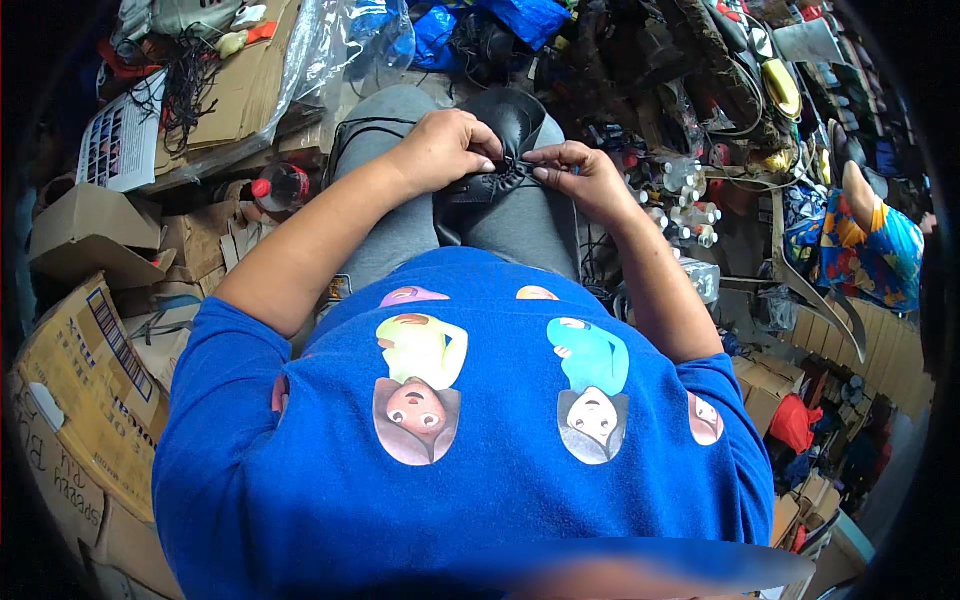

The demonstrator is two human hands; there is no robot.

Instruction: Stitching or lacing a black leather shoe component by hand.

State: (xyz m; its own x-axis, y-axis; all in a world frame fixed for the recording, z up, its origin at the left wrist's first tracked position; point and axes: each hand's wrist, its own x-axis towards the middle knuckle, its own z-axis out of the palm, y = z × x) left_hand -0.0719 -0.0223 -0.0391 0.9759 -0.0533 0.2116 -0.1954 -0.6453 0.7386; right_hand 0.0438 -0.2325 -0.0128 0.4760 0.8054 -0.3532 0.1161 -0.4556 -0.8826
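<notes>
A black leather shoe upper (507, 115) lies in my lap, over grey trousers (385, 215). At its middle, a black lace (512, 168) is gathered by the eyelets. My left hand (447, 150) is closed in a pinch on the lace from the left side. From the right, my right hand (583, 182) pinches the lace between thumb and forefinger, close to the left fingertips. A thin black cord (372, 122) runs over my left thigh. The fingers partly hide the lacing, and its exact path cannot be made out.
A red-capped bottle (283, 188) and an open cardboard box (95, 235) stand to the left. Flat cardboard (230, 90) lies at the far left. Several clear plastic bottles (692, 212) are at the right. Beyond them is another person in bright patterned clothing (870, 250).
</notes>
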